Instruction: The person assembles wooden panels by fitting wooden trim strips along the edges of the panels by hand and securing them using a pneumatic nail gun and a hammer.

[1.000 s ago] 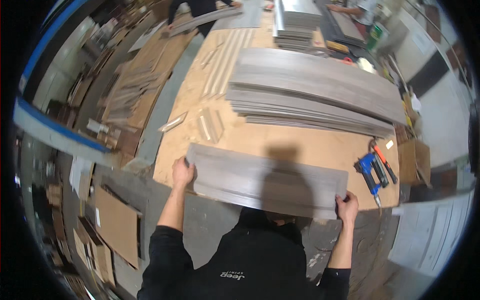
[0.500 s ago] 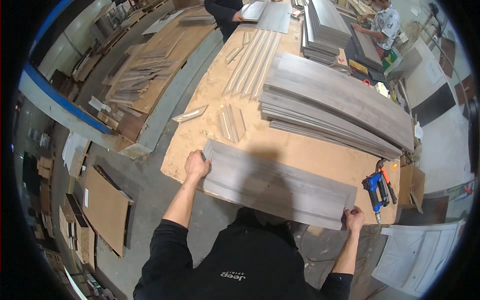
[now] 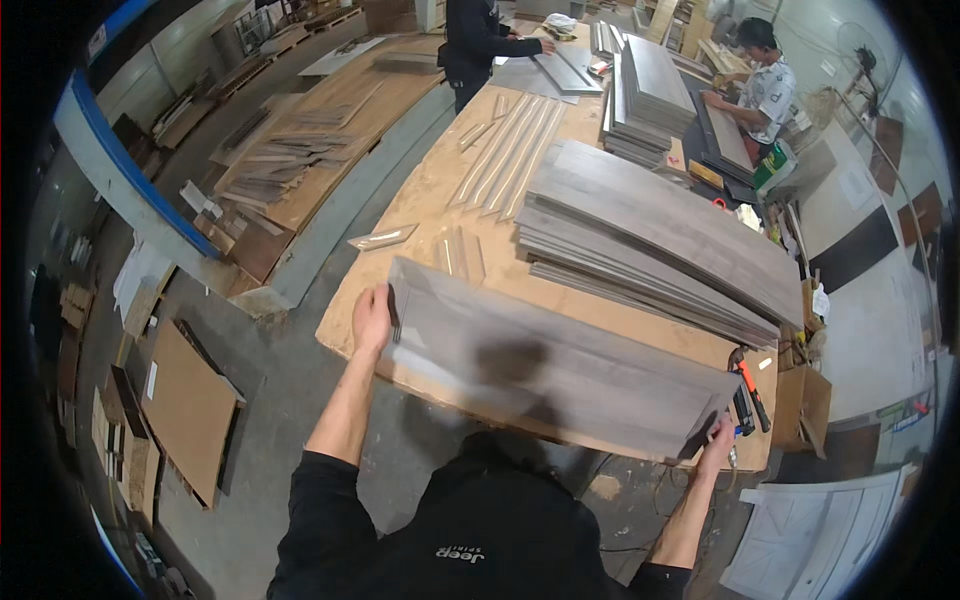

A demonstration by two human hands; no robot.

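A long grey wood-grain framed panel [image 3: 600, 375] is held between my two hands, above the near edge of the workbench. My left hand [image 3: 371, 320] grips its left end, fingers behind the edge. At the right end my right hand [image 3: 716, 440] is closed on the corner. Just beyond the panel lie short mitred strips [image 3: 462, 257] with pale beads along them, partly covered by it. Close to my right hand are an orange-handled hammer [image 3: 750, 385] and a nail gun [image 3: 742, 412], mostly hidden behind the panel's corner.
A stack of grey boards [image 3: 660, 240] fills the bench's right side. Long beaded strips [image 3: 510, 150] lie beyond the panel. Two co-workers [image 3: 478, 45] handle boards farther back. A second table [image 3: 330, 110] with loose strips stands left. A cardboard box [image 3: 800, 405] sits beside the bench's right edge.
Both my hands have lifted the panel off the bench and tilted it up toward me. It now covers most of the nail gun. My view has shifted, showing more of the co-workers.
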